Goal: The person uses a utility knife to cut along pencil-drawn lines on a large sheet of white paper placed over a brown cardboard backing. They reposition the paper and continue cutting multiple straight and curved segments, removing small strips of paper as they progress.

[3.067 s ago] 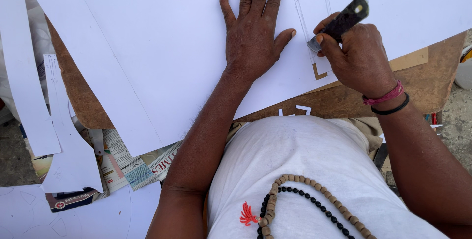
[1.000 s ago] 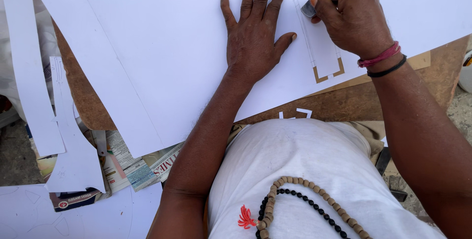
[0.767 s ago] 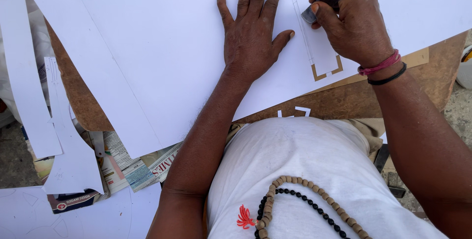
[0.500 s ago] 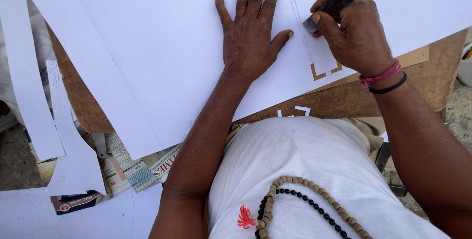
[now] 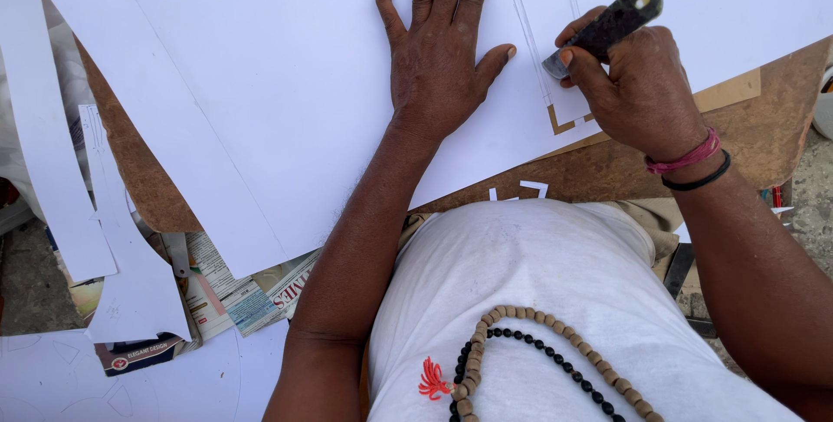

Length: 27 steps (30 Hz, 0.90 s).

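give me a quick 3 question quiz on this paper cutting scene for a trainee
1. True or false: the left hand lies flat, fingers spread, on the large white paper sheet.
2. What does the right hand grip? A) scissors B) a dark-handled cutting knife C) a pencil
3. Fill in: the sheet rests on a brown ____ board.

Key: 1 true; 2 B; 3 wooden
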Tool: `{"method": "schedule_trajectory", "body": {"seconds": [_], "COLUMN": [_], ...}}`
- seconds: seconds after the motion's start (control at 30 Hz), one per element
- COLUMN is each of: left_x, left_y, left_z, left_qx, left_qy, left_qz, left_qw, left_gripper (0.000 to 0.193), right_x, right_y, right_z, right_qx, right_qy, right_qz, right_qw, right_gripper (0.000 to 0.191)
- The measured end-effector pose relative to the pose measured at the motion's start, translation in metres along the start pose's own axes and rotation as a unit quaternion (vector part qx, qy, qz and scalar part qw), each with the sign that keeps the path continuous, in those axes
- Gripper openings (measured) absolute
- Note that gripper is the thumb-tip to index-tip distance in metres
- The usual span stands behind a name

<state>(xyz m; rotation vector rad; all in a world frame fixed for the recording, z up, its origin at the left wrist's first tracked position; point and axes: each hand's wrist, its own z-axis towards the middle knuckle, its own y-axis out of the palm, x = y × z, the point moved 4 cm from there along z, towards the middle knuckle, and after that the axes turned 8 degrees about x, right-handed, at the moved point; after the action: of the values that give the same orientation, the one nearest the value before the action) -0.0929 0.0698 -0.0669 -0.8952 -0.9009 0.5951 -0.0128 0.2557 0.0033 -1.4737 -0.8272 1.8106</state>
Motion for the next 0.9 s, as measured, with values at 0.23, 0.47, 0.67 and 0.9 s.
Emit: {"method": "schedule_trajectory", "body": {"seconds": [0.23,0.47,0.67,0.9], "left_x": [0.000,-0.001,0.001,0.000], "left_y": [0.000,0.001,-0.002,-0.004], "left_z": [-0.001,-0.001,0.000,0.000], "left_qx": [0.004,0.003,0.013,-0.011], "left_qy": [0.005,0.005,0.012,-0.016], "left_qz": [0.000,0.000,-0.005,-0.036], "left_qw": [1.000,1.000,1.000,0.999], "left_gripper": [0.082,0.082,0.081,0.078], "right_x": [-0.001,-0.004,-0.001,-0.001], "right_y": [-0.001,-0.004,-0.003,-0.016], "right_z": [-0.015,-0.022,-0.027,-0.034], "right_qx": [-0.012,-0.024,-0.023,0.022], "right_qy": [0.044,0.054,0.068,0.059], "right_qz": [-0.001,0.001,0.001,0.094], "right_qw": [0.999,0.998,0.997,0.994], "right_gripper": [0.019,0.019,0.019,0.022]}}
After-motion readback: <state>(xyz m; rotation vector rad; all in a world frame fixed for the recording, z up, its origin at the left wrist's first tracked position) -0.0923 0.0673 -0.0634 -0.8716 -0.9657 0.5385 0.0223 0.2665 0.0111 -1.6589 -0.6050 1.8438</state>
